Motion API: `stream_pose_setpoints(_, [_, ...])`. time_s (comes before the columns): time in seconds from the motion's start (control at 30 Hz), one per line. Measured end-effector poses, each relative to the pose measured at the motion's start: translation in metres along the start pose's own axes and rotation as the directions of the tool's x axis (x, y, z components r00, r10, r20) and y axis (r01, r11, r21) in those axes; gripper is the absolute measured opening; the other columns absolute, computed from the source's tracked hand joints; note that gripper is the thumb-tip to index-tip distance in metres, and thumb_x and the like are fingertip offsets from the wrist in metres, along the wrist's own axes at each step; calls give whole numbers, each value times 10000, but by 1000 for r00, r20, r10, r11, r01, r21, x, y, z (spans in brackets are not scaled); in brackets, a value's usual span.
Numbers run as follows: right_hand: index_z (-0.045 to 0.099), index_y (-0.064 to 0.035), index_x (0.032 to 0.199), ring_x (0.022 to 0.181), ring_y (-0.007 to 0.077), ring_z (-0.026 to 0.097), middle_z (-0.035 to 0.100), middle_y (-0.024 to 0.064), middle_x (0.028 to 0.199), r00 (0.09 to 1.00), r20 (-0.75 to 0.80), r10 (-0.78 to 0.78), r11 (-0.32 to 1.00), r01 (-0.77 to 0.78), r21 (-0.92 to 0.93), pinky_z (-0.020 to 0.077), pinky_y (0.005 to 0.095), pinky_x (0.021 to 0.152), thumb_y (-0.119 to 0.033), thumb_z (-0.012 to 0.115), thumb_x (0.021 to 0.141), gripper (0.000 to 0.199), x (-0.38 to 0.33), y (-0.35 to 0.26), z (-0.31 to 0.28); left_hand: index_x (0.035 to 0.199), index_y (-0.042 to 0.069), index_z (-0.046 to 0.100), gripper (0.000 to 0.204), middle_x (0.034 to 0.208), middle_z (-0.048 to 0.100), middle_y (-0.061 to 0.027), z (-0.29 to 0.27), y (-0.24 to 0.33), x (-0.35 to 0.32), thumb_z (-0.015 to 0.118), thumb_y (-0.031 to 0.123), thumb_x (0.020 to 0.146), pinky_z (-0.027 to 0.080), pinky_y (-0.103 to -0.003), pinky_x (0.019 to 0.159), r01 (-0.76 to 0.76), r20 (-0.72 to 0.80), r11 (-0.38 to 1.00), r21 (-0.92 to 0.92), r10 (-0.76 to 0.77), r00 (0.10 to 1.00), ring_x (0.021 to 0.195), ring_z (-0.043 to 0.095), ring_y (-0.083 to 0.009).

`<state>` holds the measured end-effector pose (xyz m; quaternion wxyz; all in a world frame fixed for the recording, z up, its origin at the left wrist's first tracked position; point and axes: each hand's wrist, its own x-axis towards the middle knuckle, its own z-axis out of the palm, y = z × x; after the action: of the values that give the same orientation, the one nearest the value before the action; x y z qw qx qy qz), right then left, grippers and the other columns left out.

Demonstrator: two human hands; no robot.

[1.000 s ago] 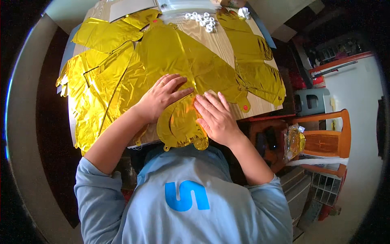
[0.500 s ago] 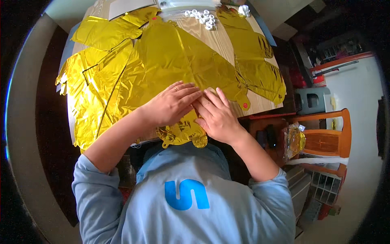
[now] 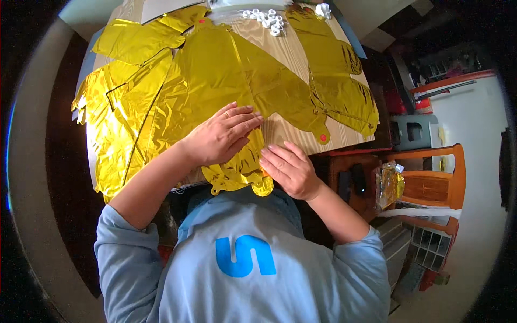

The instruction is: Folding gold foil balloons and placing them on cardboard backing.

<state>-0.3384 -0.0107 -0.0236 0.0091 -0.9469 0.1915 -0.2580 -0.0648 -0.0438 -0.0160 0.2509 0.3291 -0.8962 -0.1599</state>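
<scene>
Wooden table (image 3: 293, 51) strewn with flat gold foil balloons (image 3: 215, 70). Small gold balloon (image 3: 239, 175) overhangs near edge, long axis left-right. Left hand (image 3: 221, 134) flat on it, fingers spread; right hand (image 3: 291, 169) alongside, fingers apparently pressing, not gripping.

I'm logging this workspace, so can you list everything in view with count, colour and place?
Flat gold foil balloons: several, exact count unclear, gold, spread over the table.
Wooden table: one, light wood, centre.
Small white plastic pieces: a cluster, white, far table edge.
Orange wooden chair: one, orange, right of the table.
Grey plastic stool: one, grey, right, beyond the chair.
Clear bag with gold foil: one, by the chair.
Left hand: flat on the foil.
Right hand: on the foil at the near table edge.
</scene>
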Motion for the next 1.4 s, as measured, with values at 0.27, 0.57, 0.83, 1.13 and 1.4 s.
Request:
stream_pose_setpoints(0.27, [684,-18,1077,1117,267,647,691,134,1143,998,30,-47,999,47,11,422,468,1092,-170,550,897,271,13,1,-11,1408,-1,509,532,1395,566,-186,-3,-2,1,629,83,896,384,-532,1114,-7,-4,996,-89,7,1000,1318,500,-406])
stream_pose_setpoints(0.57, [675,-7,1119,1082,271,646,688,153,1109,984,138,-113,988,96,120,429,476,1087,-136,615,838,314,28,11,-26,1351,72,570,483,1425,536,-196,-31,-30,12,676,211,901,325,-533,1163,191,-176,967,169,-161,971,1358,459,-404])
stream_pose_setpoints(0.83, [691,-20,1162,958,339,684,706,189,1040,867,245,433,646,-488,586,547,407,873,-136,626,868,322,107,89,-34,1296,42,605,471,1394,537,-209,-19,-52,7,698,219,869,365,-532,1130,234,-214,960,151,-199,956,1338,461,-431])
stream_pose_setpoints(1.13, [712,-13,1052,944,356,691,722,185,1009,706,421,569,799,-597,-78,563,435,818,-319,741,762,423,180,182,10,1333,49,581,500,1421,517,-196,-21,-55,11,686,265,894,343,-533,1146,236,-189,961,144,-208,960,1356,445,-419])
stream_pose_setpoints(1.4, [705,-6,907,877,301,696,716,191,925,540,593,597,724,-681,-110,561,393,791,-290,773,782,318,204,178,6,1277,49,604,450,1401,530,-182,-19,-53,11,661,290,901,312,-513,1173,267,-209,952,148,-233,950,1368,437,-388])
